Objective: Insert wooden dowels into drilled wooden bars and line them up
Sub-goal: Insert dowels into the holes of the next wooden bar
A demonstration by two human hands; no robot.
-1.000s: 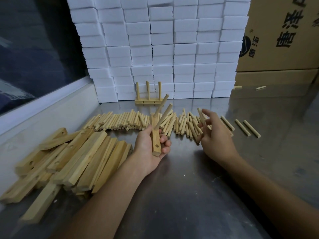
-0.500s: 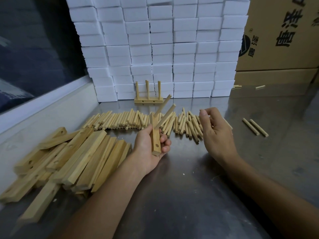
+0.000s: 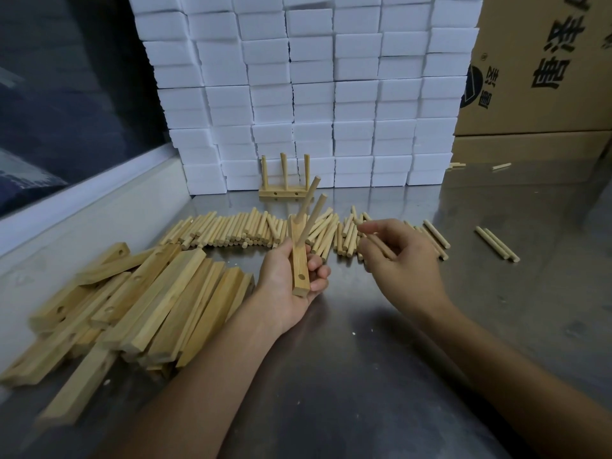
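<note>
The left hand [image 3: 291, 276] grips a drilled bar [image 3: 299, 263] upright above the steel table [image 3: 381, 376]; its fingers curl round the wood; two dowels [image 3: 313, 210] already stand in the bar's upper holes and lean away to the right; one hole [image 3: 301, 277] near the lower end is empty and faces the camera. The right hand [image 3: 397, 260] has changed the most: one second ago it was down in the row of loose dowels [image 3: 231, 230] with its fingers spread over them; now it is lifted a little and turned toward the bar, and it pinches a single dowel [image 3: 381, 245] between thumb and fingers; the dowel lies along the palm and is partly hidden. The bar itself has hardly moved. This probably means the picking step is done and the third insertion comes next; the dowel tip must be turned to meet the empty hole. One finished bar [image 3: 283, 193] with three upright dowels stands at the foot of the white foam blocks [image 3: 331, 94]; many bare bars [image 3: 149, 303] wait in a pile at the left, so most of the work remains.
</note>
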